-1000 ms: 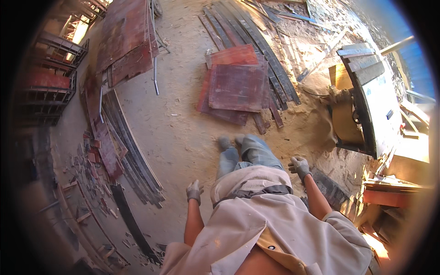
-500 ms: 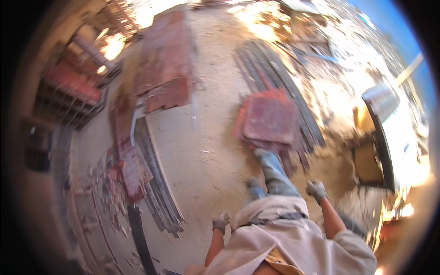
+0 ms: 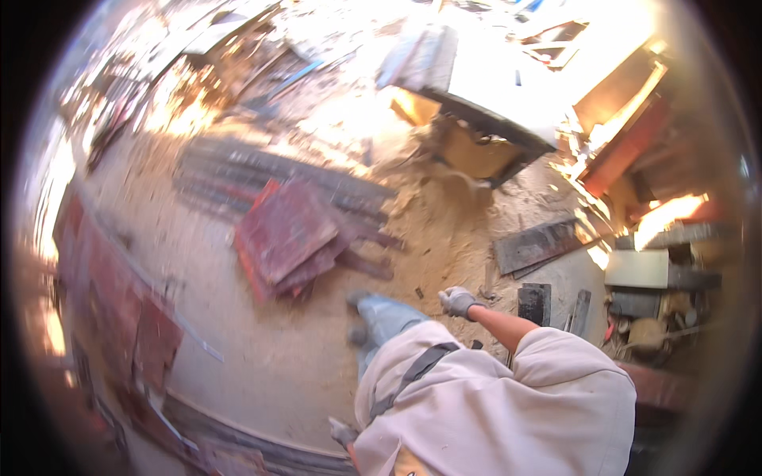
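Note:
My right hand [image 3: 458,302], in a grey glove, hangs over the sandy floor with its fingers curled in and nothing showing in them. Down by my left side is my left hand [image 3: 344,433], also gloved; it is small and a little blurred, its fingers look loosely apart, and it holds nothing visible. Ahead of my feet lies a stack of dark red square panels [image 3: 290,230]. It rests partly on a row of long grey planks [image 3: 262,170]. Neither hand touches them.
A long reddish sheet [image 3: 119,293] lies at the left, with dark planks [image 3: 254,436] at the lower left. A black-edged box-like piece [image 3: 484,151] stands far right of centre. Dark flat boards [image 3: 540,244] and mixed scrap [image 3: 647,305] lie to my right.
My view and body have turned to the right, so the red panel stack now sits farther left. More boards and scrap show at the right. Both hands remain free of anything visible.

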The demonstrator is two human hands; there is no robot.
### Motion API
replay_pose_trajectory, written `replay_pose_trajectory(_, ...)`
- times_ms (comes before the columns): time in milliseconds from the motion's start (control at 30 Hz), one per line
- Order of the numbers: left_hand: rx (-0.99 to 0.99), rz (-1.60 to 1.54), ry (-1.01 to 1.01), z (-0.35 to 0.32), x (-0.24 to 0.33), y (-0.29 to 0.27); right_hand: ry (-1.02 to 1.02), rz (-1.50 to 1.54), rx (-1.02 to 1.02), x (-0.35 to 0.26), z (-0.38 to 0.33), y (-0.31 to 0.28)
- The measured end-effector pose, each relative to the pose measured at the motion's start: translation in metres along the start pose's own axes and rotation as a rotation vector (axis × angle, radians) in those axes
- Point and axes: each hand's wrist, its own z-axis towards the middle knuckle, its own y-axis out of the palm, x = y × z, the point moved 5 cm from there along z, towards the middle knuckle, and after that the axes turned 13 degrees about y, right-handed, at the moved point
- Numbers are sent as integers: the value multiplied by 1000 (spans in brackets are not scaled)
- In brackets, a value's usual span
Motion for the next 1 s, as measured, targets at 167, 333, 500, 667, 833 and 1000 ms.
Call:
replay_pose_trajectory(167,64,32,68,3,57,35,-30,-245,262,-19,13,-30)
replay_pose_trajectory(333,77,-9,241,26,114,68,-237,-320,308,-23,70,-32)
replay_pose_trajectory(500,-76,-392,325,53,129,88,-197,-403,124,-24,148,-10)
replay_pose_trajectory(667,216,-842,76,43,68,42,66,347,-442,-85,163,34)
replay_pose_trajectory(833,25,-468,19,78,93,14,-204,350,-36,-127,72,52)
replay_pose_trajectory(1000,-98,-28,88,147,153,6,17,229,284,-48,-24,55)
